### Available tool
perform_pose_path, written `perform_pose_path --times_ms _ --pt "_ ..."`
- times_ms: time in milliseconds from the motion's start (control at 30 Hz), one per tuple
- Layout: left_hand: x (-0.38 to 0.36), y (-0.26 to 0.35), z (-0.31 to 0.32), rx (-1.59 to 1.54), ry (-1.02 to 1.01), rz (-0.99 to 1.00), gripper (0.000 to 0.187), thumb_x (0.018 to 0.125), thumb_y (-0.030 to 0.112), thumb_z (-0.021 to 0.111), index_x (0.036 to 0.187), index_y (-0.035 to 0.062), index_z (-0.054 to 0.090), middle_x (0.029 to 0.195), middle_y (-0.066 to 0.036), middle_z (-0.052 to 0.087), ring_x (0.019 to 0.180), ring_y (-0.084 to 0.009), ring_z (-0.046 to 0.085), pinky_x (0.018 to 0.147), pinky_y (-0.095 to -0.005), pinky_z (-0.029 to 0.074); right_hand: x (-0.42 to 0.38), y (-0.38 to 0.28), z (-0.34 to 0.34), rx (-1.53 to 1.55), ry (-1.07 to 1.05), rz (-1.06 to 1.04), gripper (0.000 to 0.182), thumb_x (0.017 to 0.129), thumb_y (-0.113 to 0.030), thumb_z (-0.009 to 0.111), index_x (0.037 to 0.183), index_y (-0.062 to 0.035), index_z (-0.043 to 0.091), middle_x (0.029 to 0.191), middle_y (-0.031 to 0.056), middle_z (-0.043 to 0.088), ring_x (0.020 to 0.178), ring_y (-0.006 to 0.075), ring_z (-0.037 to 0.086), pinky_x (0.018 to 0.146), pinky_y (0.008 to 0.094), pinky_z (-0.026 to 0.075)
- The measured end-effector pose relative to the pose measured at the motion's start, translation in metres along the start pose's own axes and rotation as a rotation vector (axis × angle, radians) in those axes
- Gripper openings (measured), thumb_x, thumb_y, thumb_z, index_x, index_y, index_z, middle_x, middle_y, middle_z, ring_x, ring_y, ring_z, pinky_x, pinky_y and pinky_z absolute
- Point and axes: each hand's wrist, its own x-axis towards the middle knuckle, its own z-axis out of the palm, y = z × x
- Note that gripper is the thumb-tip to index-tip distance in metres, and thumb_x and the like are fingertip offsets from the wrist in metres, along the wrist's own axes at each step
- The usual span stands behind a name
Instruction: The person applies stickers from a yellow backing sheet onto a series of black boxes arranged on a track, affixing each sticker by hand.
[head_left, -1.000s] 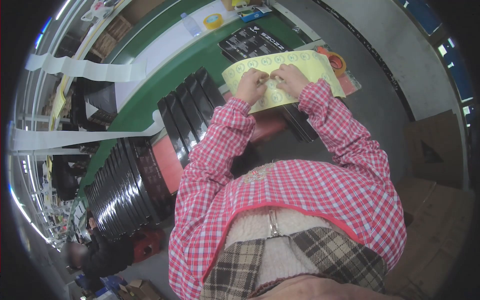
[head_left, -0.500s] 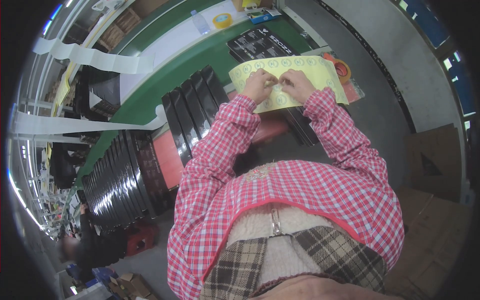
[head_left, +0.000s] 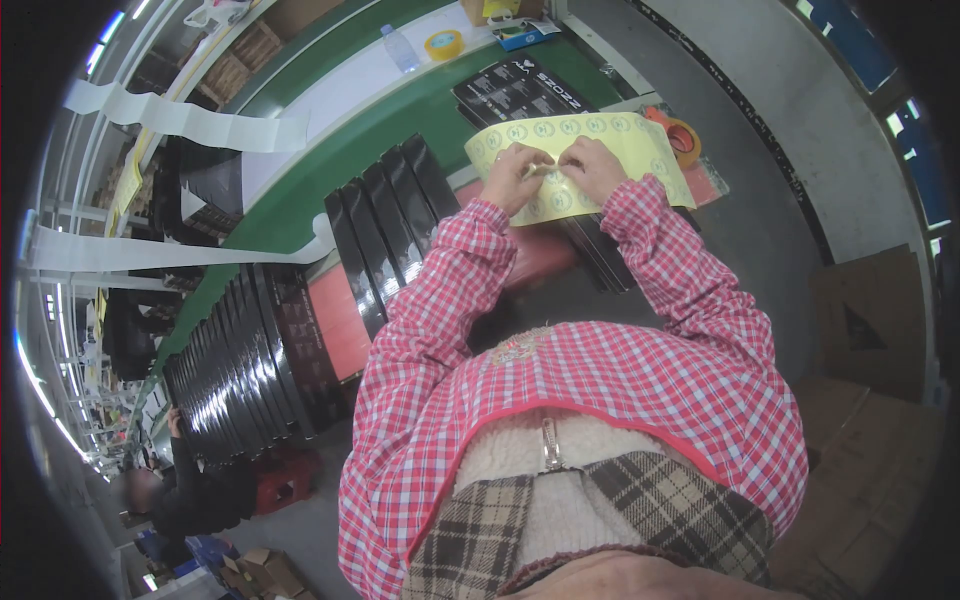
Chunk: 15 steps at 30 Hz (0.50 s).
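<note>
A yellow sheet of round stickers (head_left: 545, 205) lies across black boxes, its left edge curling up. My left hand (head_left: 515, 180) is on the sheet's lower left part, thumb and fingers pinched together. Close beside it, my right hand (head_left: 592, 168) is bent in a pinch over the middle of the sheet. The fingertips of both hands nearly meet at a small pale spot on the sheet; whether a sticker is lifted there is too small to tell. Under the sheet's front edge the black boxes (head_left: 600, 250) show.
A black printed box (head_left: 525, 90) lies behind the sheet. An orange tape roll (head_left: 683, 143) sits at its right. Black glossy boxes (head_left: 385, 220) stand in rows to the left. A bottle (head_left: 400, 48) and yellow tape (head_left: 443, 44) are farther back. Another person (head_left: 195, 490) is at lower left.
The left edge of the sheet has shifted slightly right and curls more. Both hands stay pinched at nearly the same spot. The other person's arm at lower left has moved a little.
</note>
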Motion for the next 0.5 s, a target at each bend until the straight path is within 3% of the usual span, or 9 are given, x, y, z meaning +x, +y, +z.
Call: perform_pose_path --times_ms 200,300,400,500 --pt "0.005 -0.008 0.000 0.040 -0.047 0.029 0.020 0.083 0.009 0.053 0.102 0.0116 0.061 0.102 -0.008 0.054 0.092 -0.0227 0.050 0.081 -0.0342 0.043 -0.009 -0.006 -0.007 0.009 0.005 -0.010 0.012 0.088 -0.013 0.053 0.082 -0.0057 0.061 0.087 0.0096 0.056 0.081 0.0200 0.052 0.072 0.0290 0.045" --pt "0.007 -0.005 -0.005 0.141 -0.106 0.003 0.026 0.080 0.007 0.055 0.104 0.0153 0.062 0.104 -0.007 0.053 0.095 -0.0252 0.048 0.083 -0.0371 0.041 -0.013 -0.005 -0.013 0.143 0.065 -0.016 0.010 0.085 -0.012 0.052 0.079 -0.0060 0.058 0.082 0.0082 0.056 0.077 0.0193 0.052 0.069 0.0306 0.043" --pt "0.007 -0.001 -0.006 0.166 -0.160 -0.053 0.029 0.084 0.006 0.053 0.110 0.0164 0.060 0.111 -0.008 0.052 0.101 -0.0265 0.046 0.087 -0.0410 0.038 -0.027 -0.015 -0.036 0.364 0.130 0.112 0.004 0.084 -0.011 0.057 0.083 -0.0070 0.059 0.084 0.0057 0.057 0.083 0.0173 0.053 0.077 0.0278 0.045" --pt "0.009 -0.005 0.010 0.104 -0.062 0.070 0.033 0.078 0.004 0.051 0.107 0.0150 0.061 0.107 -0.007 0.056 0.101 -0.0255 0.049 0.092 -0.0385 0.034 -0.043 -0.012 -0.056 0.450 0.184 0.151 0.004 0.081 -0.012 0.061 0.083 -0.0084 0.062 0.083 0.0015 0.060 0.082 0.0132 0.054 0.078 0.0243 0.044"
